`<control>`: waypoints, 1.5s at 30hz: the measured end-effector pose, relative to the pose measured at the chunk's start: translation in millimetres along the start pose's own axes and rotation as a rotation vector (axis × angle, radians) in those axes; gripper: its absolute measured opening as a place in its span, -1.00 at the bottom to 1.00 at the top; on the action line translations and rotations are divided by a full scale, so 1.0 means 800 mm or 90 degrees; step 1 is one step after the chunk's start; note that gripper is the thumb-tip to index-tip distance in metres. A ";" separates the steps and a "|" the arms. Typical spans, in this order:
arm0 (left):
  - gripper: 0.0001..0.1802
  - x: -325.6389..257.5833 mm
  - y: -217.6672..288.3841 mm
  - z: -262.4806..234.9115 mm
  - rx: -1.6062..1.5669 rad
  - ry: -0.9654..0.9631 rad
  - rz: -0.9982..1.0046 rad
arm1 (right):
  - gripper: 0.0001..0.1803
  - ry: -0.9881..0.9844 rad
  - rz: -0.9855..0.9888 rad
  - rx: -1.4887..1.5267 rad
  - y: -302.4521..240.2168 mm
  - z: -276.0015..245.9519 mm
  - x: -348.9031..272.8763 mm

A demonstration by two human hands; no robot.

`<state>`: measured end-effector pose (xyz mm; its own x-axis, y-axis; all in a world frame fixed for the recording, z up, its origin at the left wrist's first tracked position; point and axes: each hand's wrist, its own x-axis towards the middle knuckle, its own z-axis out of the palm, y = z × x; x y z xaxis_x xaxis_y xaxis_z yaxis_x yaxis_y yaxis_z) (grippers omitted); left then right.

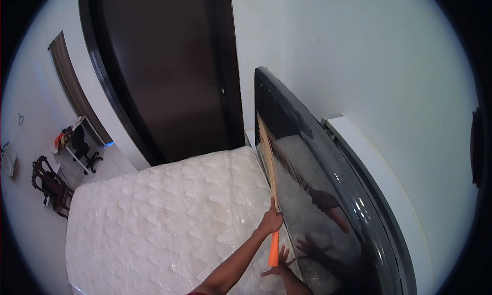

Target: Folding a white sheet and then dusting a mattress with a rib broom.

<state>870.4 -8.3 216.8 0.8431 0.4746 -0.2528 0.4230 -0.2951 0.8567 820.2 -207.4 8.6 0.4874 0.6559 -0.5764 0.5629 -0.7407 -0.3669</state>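
Note:
My left hand [271, 218] is wrapped round a stick broom [267, 156], a bundle of thin straw-coloured sticks with an orange grip. The sticks point away from me along the glossy black headboard [328, 167], and their tips are against or very near its face. The orange grip hangs below my fist toward me. Close to the grip's lower end, my right hand [281, 267] has its fingers spread over the edge of the white quilted mattress [169, 218]. Whether it presses on the mattress or the headboard, I cannot tell. The headboard mirrors the broom and my hand.
Clear plastic covers the mattress. Beyond it stands a large dark brown door [164, 75]. A pale ledge [369, 156] runs behind the headboard along the wall. At the far left are a carved wooden chair [54, 185], a black office chair [84, 146] and a white desk.

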 end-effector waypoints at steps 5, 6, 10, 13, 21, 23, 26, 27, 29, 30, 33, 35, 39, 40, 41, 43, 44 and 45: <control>-0.11 -0.065 0.068 0.011 -0.011 0.046 0.157 | 0.45 0.002 0.004 0.051 0.011 -0.018 0.005; -0.10 -0.067 0.071 0.015 -0.003 0.029 0.145 | 0.34 0.052 -0.027 0.106 0.022 -0.014 0.018; -0.10 -0.046 -0.004 0.014 0.058 0.012 0.052 | -0.30 0.363 -0.207 0.277 -0.005 -0.058 -0.038; -0.10 -0.070 0.042 0.004 0.033 0.008 0.073 | -0.42 0.531 -0.250 0.294 -0.041 -0.163 -0.172; -0.07 -0.139 0.129 -0.019 0.174 0.081 0.162 | -0.69 0.816 -0.416 0.143 -0.122 -0.357 -0.366; -0.06 -0.112 0.099 -0.034 0.194 0.106 0.117 | -0.68 0.858 -0.393 0.046 -0.136 -0.393 -0.386; -0.06 -0.115 0.106 -0.071 0.179 0.051 0.051 | -0.63 0.893 -0.319 -0.047 -0.143 -0.436 -0.400; -0.07 -0.122 0.105 -0.072 0.198 0.032 0.059 | -0.59 0.895 -0.225 -0.066 -0.146 -0.443 -0.398; -0.09 -0.150 0.108 -0.052 0.177 0.058 0.090 | -0.50 0.868 -0.066 -0.087 -0.134 -0.449 -0.374; -0.10 -0.170 0.113 -0.031 0.155 0.048 0.118 | -0.50 0.866 -0.060 -0.090 -0.118 -0.448 -0.367; -0.11 -0.245 0.118 0.010 0.212 0.056 0.170 | -0.51 0.752 0.019 -0.109 -0.117 -0.448 -0.362; -0.10 -0.265 0.133 0.002 0.248 0.042 0.145 | -0.51 0.763 0.003 -0.158 -0.119 -0.449 -0.361; -0.09 -0.202 0.137 -0.056 0.372 0.084 0.111 | -0.50 0.763 0.021 -0.166 -0.118 -0.450 -0.358; -0.09 -0.171 0.134 -0.081 0.397 0.117 0.099 | -0.50 0.771 0.020 -0.179 -0.124 -0.450 -0.359; -0.09 -0.148 0.140 -0.110 0.410 0.142 0.079 | -0.50 0.776 0.022 -0.191 -0.130 -0.448 -0.361; -0.10 -0.104 0.139 -0.164 0.393 0.181 0.054 | -0.49 0.780 0.012 -0.186 -0.142 -0.446 -0.360; -0.10 -0.100 0.153 -0.174 0.403 0.168 0.057 | -0.49 0.786 0.008 -0.187 -0.138 -0.450 -0.360; -0.10 -0.102 0.164 -0.178 0.412 0.157 0.060 | -0.49 0.788 0.016 -0.196 -0.134 -0.449 -0.361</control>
<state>809.7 32.3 413.7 0.8183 0.5746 -0.0148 0.5291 -0.7429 0.4101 858.7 -264.8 476.6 0.7007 0.4622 0.5435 0.5947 -0.7992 -0.0870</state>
